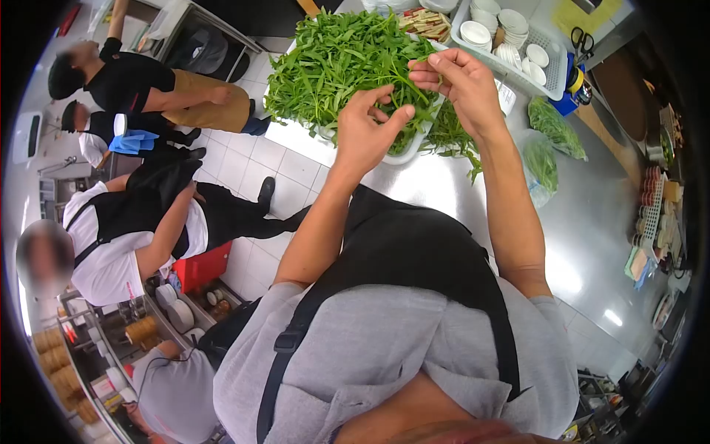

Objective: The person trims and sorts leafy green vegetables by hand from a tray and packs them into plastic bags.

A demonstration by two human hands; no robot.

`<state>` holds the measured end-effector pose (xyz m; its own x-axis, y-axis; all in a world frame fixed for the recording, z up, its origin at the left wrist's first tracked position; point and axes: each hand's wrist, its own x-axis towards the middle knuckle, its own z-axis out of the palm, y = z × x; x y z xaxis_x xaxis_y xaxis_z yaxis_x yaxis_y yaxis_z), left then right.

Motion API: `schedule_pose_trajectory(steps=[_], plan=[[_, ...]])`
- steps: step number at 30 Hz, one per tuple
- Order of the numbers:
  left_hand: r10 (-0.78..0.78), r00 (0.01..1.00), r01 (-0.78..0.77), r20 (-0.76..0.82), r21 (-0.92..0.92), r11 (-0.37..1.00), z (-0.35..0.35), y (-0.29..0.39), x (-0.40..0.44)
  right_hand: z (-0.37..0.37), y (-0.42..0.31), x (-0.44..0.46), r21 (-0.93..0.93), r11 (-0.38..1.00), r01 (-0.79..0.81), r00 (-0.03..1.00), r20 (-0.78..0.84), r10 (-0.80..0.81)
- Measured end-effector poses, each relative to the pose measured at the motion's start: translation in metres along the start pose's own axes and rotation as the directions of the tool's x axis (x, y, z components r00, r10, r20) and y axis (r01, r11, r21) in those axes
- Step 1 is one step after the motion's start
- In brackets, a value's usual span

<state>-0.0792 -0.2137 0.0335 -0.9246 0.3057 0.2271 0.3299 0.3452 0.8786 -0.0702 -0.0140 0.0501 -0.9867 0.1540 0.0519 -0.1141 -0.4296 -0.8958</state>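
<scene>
A big heap of leafy green stems (333,63) fills a white tray (405,157) on the steel counter. My left hand (364,127) is over the near side of the heap, thumb and fingers apart, with nothing visible between them. To its right, my right hand (466,90) pinches a green stem between thumb and fingertips; the fingers partly hide it. Beneath my right wrist, more loose greens (450,132) lie beside the tray on the counter.
A white basket (547,87) of small white dishes stands at the back right, near black scissors (581,41). Bagged greens (556,129) lie on the steel counter (584,214). Several co-workers stand to the left, one a person in a black apron (137,214), across the tiled floor (251,159).
</scene>
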Motion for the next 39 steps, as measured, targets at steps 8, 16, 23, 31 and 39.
schedule_pose_trajectory(steps=[8,16,23,31,39], plan=[[-0.249,0.961,0.266,0.121,-0.651,0.711,-0.004,-0.001,0.036,0.017,-0.012,0.006,-0.1,0.995,-0.013,0.999,0.043,0.018],[-0.294,0.956,0.168,0.018,-0.853,0.495,-0.019,-0.013,0.039,-0.018,-0.002,-0.02,0.002,1.0,0.004,0.999,0.046,-0.004],[-0.204,0.976,0.011,-0.08,-0.912,0.41,-0.069,-0.01,0.038,-0.069,0.021,-0.048,-0.941,0.333,-0.058,0.974,-0.127,-0.188],[-0.281,0.96,0.161,0.01,-0.839,0.52,-0.059,-0.011,0.028,-0.026,0.032,-0.027,-0.848,0.5,0.174,0.985,0.144,-0.099],[-0.338,0.92,0.344,0.199,-0.823,0.451,-0.043,-0.018,0.006,-0.031,0.031,-0.025,-0.931,0.264,0.252,0.963,0.267,0.023]])
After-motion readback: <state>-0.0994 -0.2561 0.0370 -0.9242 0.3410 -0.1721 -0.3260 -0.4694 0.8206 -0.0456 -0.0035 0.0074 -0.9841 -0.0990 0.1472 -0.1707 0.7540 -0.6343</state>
